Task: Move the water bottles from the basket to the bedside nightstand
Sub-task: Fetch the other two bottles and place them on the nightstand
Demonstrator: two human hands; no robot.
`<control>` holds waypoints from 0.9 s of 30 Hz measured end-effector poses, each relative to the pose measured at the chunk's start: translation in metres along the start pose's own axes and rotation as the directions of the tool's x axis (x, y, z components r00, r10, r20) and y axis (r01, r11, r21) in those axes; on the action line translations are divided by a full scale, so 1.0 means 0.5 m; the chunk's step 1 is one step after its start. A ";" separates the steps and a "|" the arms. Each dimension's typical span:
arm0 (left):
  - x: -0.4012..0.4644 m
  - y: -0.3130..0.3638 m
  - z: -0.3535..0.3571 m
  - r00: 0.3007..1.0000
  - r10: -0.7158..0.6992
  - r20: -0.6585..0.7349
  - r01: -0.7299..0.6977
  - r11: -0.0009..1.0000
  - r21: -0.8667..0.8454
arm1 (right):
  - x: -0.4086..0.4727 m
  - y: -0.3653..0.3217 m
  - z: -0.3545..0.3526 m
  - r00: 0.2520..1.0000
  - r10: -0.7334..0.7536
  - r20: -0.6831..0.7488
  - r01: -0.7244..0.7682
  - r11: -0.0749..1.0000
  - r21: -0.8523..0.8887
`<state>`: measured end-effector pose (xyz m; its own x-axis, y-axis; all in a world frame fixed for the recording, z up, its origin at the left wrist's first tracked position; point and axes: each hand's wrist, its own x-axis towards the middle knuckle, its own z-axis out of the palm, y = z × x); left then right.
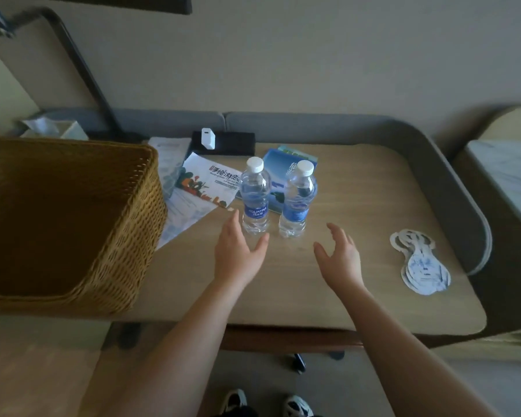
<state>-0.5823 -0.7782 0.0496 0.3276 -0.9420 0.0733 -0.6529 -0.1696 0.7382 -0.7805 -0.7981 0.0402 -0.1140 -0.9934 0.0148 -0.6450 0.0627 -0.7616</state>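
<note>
Two clear water bottles with white caps and blue labels stand upright side by side on the wooden nightstand (358, 236): the left bottle (254, 197) and the right bottle (297, 200). My left hand (238, 251) is open just in front of and left of the left bottle, fingers straight, holding nothing. My right hand (340, 255) is open a short way right of the right bottle, apart from it. The woven wicker basket (127, 236) sits at the left end of the top; its visible inside is dark with no bottles showing.
Leaflets (205, 182) and a blue booklet (278, 159) lie behind the bottles. A black box with a white charger (223, 142) is at the back. Blue-white paper cutouts (420, 266) lie right. A tissue box (54, 129) and lamp arm (88, 73) stand back left.
</note>
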 end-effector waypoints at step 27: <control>0.169 0.049 0.022 0.973 0.228 -0.041 -0.226 0.895 -0.384 | 0.063 -0.126 0.059 0.978 0.100 -0.184 -0.028 0.933 0.359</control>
<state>-0.5781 -0.8654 0.0664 0.1979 -0.9430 0.2676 -0.3966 0.1727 0.9016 -0.7211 -0.8360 0.0697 -0.3153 -0.9473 0.0573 -0.3270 0.0518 -0.9436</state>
